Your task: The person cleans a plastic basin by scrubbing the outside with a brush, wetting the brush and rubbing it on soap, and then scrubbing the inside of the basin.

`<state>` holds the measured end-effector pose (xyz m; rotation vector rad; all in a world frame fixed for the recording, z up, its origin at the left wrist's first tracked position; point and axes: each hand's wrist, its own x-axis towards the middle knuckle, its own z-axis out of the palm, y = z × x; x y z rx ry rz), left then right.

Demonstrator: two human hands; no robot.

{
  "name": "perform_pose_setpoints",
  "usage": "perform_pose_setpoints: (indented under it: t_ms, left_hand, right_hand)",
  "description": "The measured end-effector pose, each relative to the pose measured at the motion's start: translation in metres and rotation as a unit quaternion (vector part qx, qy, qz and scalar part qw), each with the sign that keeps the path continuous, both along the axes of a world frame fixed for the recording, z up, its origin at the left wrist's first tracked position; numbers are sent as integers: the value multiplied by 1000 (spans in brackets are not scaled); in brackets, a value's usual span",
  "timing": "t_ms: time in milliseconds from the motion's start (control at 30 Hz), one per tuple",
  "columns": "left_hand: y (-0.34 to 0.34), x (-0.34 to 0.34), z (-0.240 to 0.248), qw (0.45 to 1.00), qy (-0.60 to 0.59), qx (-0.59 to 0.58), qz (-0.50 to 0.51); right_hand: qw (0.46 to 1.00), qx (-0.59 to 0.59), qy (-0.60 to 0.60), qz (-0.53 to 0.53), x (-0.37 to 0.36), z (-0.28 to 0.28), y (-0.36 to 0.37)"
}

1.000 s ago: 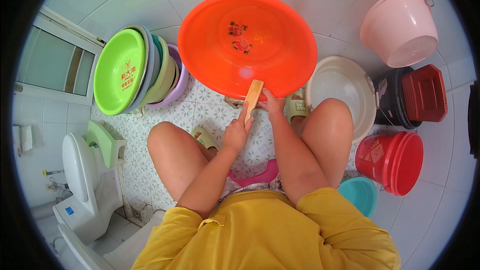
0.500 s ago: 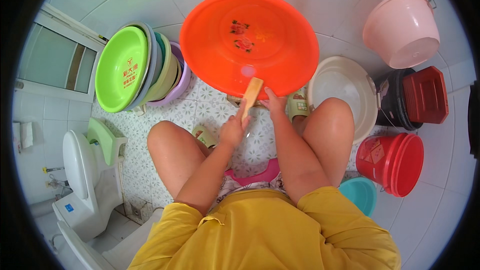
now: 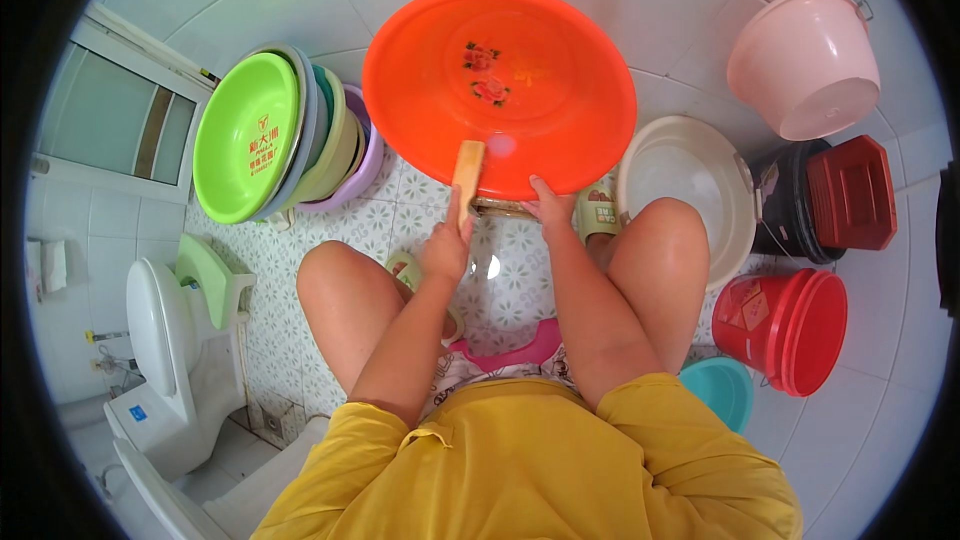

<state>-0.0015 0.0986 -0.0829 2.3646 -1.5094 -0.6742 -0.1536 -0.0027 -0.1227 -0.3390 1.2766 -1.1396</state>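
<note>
The wide, round, orange plastic basin (image 3: 560,70) leans just beyond both grips; from here I have the right hand (image 3: 552,208) pinching its near rim, seemingly to steady it, the left hand (image 3: 447,246) clasping a flat tan wooden tool (image 3: 468,170).

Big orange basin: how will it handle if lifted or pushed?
Probably light for its size: the orange basin looks like plastic. Likely slippery, given its glossy surface. So wide, it may tilt or flex if lifted only where the right hand meets its near edge.
</note>
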Motion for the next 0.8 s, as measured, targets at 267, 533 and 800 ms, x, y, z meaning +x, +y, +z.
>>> perform_pose_setpoints:
  t_ms: [267, 533, 800]
  left_hand:
    - [6, -39, 12, 993, 43, 37, -108]
    - [-21, 5, 33, 992, -112, 58, -32]
    - [-11, -17, 16, 986, 114, -30, -122]
  right_hand:
    - [1000, 3, 17, 15, -5, -12, -2]
    - [999, -7, -5, 32, -7, -4, 0]
    - [1000, -4, -7, 18, -6, -7, 0]
